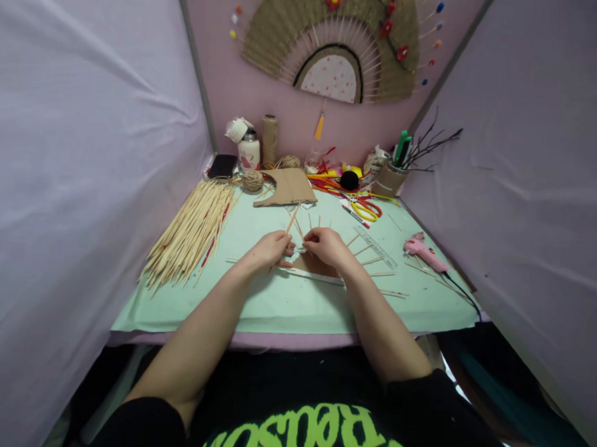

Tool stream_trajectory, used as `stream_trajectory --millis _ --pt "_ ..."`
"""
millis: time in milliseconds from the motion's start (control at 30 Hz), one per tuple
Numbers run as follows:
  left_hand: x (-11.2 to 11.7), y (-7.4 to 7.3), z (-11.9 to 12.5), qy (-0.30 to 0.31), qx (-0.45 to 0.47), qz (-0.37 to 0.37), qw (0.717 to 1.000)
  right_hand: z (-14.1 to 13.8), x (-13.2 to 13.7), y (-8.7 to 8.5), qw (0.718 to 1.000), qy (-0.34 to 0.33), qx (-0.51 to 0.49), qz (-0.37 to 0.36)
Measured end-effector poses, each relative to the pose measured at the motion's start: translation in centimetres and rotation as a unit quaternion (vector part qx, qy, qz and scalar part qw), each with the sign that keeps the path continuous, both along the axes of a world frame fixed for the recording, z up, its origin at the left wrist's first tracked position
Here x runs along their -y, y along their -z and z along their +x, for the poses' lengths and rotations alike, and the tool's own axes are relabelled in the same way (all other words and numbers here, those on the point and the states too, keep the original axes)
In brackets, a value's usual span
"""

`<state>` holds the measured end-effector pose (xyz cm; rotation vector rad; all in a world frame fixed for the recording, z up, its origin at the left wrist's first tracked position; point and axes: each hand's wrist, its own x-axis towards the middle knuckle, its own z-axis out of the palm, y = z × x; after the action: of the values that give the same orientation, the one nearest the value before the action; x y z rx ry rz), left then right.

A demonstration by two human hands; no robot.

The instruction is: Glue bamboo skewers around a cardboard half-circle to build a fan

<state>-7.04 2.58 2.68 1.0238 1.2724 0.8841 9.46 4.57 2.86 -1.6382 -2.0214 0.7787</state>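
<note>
A brown cardboard half-round (314, 264) with a white straight edge lies on the table before me, thin wooden sticks (365, 251) fanning out from its curved side. My left hand (273, 250) is closed at its left end, and a slim orange-tinted stick (293, 218) rises from between the fingers. On the curved edge, my right hand (326, 246) has thumb and fingers pinched together close to the base of a stick. Exactly what the right fingertips grip is hidden. A small white bit shows between both hands.
A heap of wooden sticks (190, 231) lies left. Behind are a cut cardboard sheet (288, 186), twine (252, 180), yellow-handled scissors (366, 210) and pipe cleaners. A clear ruler (376, 247) and a corded pink glue gun (426, 252) lie right. A large decorated fan (333, 38) hangs behind.
</note>
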Motion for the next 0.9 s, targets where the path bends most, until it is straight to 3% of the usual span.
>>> stream_trajectory --millis 200,333,433,567,700,900 --pt "0.0 0.2 -0.5 0.034 -0.011 -0.012 0.999 -0.9 0.2 0.8 0.998 -0.047 0.012 0.032" --pt "-0.4 0.2 -1.5 0.028 -0.070 0.030 0.997 -1.2 0.7 0.7 0.996 -0.069 0.011 0.052" --pt "-0.8 -0.2 -2.6 -0.039 -0.114 0.148 0.982 -1.2 1.3 0.5 0.994 -0.080 0.019 0.070" --pt "-1.2 -0.7 -3.4 -0.164 -0.007 0.288 0.943 -1.2 2.2 0.6 0.986 -0.155 0.017 0.063" --pt "-1.2 -0.7 -3.3 -0.175 0.028 0.290 0.941 -1.6 2.6 1.3 0.973 -0.215 0.031 0.072" --pt "-1.4 -0.8 -3.4 -0.162 0.031 0.270 0.949 -2.8 3.1 1.4 0.970 -0.207 0.077 0.101"
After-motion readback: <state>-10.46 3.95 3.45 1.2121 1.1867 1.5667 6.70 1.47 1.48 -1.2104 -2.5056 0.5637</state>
